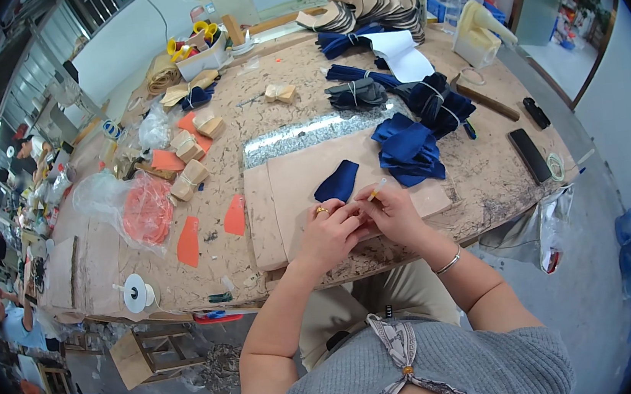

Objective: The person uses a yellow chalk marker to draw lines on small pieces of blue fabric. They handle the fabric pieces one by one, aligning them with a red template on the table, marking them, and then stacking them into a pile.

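Note:
Close together over the front edge of a tan board [296,199], my two hands meet at the fingertips. My right hand [398,217] is closed around a thin pen-like stick [378,189], pale at the tip with a yellow part. The fingers of my left hand [331,235] are pressed together against the right ones; whatever they pinch is hidden. Just beyond them lies a single dark blue cut piece [338,181], flat on the board. A loose pile of similar blue pieces [409,149] rests at the board's far right.
Left of the board are orange cut pieces [189,241], small tied tan bundles [189,181], a clear bag of orange pieces [146,213] and a white spool [136,293]. Tied dark bundles [440,103], a wooden-handled tool [488,100] and a black block [529,155] lie right.

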{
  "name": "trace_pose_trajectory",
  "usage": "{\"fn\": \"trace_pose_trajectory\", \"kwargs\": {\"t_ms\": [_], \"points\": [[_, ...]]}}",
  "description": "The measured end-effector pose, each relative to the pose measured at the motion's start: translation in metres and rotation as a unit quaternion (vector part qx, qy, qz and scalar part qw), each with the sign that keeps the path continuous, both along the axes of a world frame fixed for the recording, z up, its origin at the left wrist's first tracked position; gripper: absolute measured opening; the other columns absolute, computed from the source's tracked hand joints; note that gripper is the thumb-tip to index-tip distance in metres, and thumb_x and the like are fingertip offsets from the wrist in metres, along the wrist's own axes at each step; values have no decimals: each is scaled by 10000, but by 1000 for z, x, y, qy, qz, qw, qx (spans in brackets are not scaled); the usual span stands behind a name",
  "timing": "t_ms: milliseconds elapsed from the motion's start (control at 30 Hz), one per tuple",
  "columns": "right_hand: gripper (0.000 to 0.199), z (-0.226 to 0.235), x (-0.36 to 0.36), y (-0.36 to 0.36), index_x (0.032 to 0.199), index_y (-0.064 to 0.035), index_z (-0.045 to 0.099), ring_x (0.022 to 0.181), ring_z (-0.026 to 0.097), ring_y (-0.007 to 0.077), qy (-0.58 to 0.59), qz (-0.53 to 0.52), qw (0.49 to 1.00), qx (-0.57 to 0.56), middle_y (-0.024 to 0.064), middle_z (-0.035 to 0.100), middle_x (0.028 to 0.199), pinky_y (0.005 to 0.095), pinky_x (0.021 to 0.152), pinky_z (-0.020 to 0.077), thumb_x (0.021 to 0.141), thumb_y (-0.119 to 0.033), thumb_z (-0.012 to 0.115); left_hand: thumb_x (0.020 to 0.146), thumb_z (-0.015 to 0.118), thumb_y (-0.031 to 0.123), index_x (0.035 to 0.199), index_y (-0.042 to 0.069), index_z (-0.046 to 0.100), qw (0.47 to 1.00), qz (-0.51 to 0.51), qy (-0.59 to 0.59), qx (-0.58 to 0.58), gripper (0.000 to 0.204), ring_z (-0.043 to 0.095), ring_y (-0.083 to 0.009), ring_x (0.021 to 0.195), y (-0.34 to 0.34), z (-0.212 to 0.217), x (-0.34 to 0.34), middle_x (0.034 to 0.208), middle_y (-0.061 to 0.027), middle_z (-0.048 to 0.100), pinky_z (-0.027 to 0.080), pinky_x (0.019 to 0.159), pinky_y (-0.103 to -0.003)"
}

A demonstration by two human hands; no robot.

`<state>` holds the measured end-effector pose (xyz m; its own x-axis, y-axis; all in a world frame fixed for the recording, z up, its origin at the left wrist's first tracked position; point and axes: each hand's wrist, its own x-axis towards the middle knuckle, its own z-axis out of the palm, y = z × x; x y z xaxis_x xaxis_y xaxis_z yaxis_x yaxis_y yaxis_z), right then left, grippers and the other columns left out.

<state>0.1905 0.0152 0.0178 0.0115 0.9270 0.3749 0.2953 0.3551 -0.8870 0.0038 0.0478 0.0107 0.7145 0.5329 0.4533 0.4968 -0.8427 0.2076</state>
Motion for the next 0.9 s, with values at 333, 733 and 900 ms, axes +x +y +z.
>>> {"fn": "trace_pose_trajectory", "kwargs": {"t_ms": [333, 733, 900], "points": [[82, 2, -1, -1, 965, -38, 676, 729, 673, 273, -56, 18, 997, 53, 133, 686, 869, 344, 645, 536, 883, -39, 674, 800, 747, 267, 1027, 181, 727, 1000, 3, -24, -9, 244, 569, -224, 1161, -1, -4, -1, 1160, 9, 670, 383, 988, -451], [246, -2, 20, -1, 1095, -9, 611, 820, 691, 243, -73, -106, 983, 133, 148, 638, 987, 321, 705, 540, 863, 72, 623, 825, 752, 183, 1122, 114, 695, 977, 17, -209, 26, 311, 593, -263, 1123, -2, 1, -13, 1202, -71, 668, 423, 992, -422], [303, -11, 8, -5, 1067, -27, 644, 902, 589, 373, -265, 4, 958, 109, 156, 591, 1014, 449, 825, 498, 789, -100, 739, 923, 677, 131, 1154, 25, 662, 836, 122, -513, -152, 254, 580, -286, 1179, 13, -28, -32, 1247, -156, 643, 434, 1035, -403]]}}
